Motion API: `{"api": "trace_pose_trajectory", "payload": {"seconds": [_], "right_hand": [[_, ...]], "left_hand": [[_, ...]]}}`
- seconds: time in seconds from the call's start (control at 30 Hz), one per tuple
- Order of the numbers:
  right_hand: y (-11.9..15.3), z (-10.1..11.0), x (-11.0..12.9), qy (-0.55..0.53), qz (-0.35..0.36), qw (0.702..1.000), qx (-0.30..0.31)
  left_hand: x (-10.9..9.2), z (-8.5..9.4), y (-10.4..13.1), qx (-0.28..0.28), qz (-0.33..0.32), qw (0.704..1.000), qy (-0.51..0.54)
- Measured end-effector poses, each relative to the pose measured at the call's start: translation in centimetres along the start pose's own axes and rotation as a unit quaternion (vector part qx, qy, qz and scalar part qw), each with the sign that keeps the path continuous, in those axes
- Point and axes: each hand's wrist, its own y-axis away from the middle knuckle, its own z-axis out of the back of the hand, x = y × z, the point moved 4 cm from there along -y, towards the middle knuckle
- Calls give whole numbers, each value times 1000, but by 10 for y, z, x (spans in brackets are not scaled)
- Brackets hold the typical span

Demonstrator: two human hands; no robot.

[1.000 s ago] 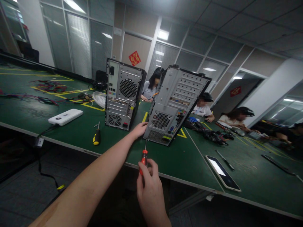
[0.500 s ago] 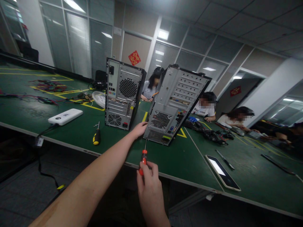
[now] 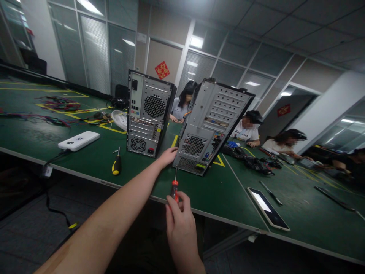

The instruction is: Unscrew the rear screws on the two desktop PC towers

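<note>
A screwdriver with a red and black handle is in my right hand, fingers closed around the grip. Its thin shaft points away from me, and the tip meets the lower left edge of a grey computer tower. This tower stands upright with its back panel of ports and vents towards me. My left hand lies against the tower's lower left side, fingers stretched forward and partly hidden at the case. Left of it stands a second computer tower, also back panel forward.
A yellow and black screwdriver and a white power bank with a cable lie on the left. On the right are a phone, a pen and black cables. Several people sit across the green table.
My right hand has shifted and turned slightly on the screwdriver, so more of its handle is covered. Left hand and both towers stay where they were.
</note>
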Motion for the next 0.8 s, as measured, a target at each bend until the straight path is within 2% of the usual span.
{"api": "trace_pose_trajectory", "payload": {"seconds": [0.37, 0.8], "right_hand": [[5, -4, 3, -11, -2, 999, 41], [3, -3, 2, -5, 7, 1000, 25]], "left_hand": [[0, -1, 0, 7, -15, 1000, 10], [1, 0, 0, 10, -5, 1000, 5]]}}
